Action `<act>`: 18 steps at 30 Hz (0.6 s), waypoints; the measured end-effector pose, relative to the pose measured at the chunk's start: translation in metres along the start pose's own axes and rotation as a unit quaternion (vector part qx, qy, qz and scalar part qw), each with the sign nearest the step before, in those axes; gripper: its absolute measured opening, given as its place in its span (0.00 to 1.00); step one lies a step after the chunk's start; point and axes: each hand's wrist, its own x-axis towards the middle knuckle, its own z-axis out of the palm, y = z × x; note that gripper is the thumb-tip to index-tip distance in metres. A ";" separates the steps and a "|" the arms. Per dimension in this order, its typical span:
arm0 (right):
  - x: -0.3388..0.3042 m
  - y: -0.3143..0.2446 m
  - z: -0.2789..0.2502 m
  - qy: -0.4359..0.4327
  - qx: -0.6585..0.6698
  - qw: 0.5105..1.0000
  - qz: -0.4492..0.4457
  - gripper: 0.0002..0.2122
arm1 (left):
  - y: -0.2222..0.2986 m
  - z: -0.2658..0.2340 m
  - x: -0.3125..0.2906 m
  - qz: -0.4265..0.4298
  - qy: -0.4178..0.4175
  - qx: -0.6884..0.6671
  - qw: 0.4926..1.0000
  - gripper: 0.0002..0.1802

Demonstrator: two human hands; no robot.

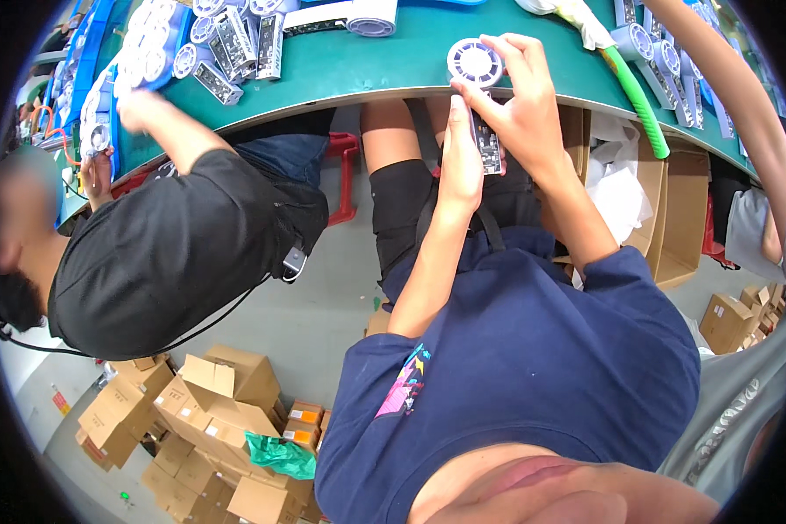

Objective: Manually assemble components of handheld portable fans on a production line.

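Note:
Both my hands hold one pale lavender handheld fan (pixel 475 64) just over the table's near edge. Its round, slotted head points away from me, and a circuit board (pixel 489 147) lies bare along its handle. My left hand (pixel 461 157) is closed along the handle's left side, thumb up near the head. From the right, my right hand (pixel 530 105) grips the fan where head and handle meet, with its fingers curled behind the head. Part of the handle is covered by my hands. On the green table (pixel 367 65) beyond lie more such fans (pixel 236 44), several with boards showing.
A co-worker in black (pixel 175 253) sits at my left, one arm over the table. Another person's arm (pixel 734 79) reaches in at right. A green-wrapped tube (pixel 636 100) hangs over the edge. Cardboard boxes (pixel 677 210) stand under the table, and others (pixel 218 410) on the floor.

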 end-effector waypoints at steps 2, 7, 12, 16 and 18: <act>0.001 0.000 -0.002 -0.011 0.002 1.000 -0.004 0.25 | 0.002 -0.003 0.000 -0.024 -0.005 0.015 1.000 0.33; 0.001 0.001 -0.003 -0.021 0.019 1.000 -0.005 0.25 | 0.004 -0.005 -0.001 -0.024 -0.001 0.024 0.999 0.33; 0.001 0.001 -0.003 -0.029 0.024 0.999 -0.004 0.25 | 0.011 -0.004 -0.001 -0.025 -0.003 0.031 0.999 0.32; 0.004 0.000 -0.012 -0.023 0.034 0.999 -0.008 0.28 | 0.011 -0.008 0.000 -0.031 0.003 0.049 0.998 0.33; 0.014 0.026 -0.027 0.028 -0.018 0.999 -0.005 0.27 | 0.016 -0.010 -0.003 -0.032 0.019 0.045 0.998 0.32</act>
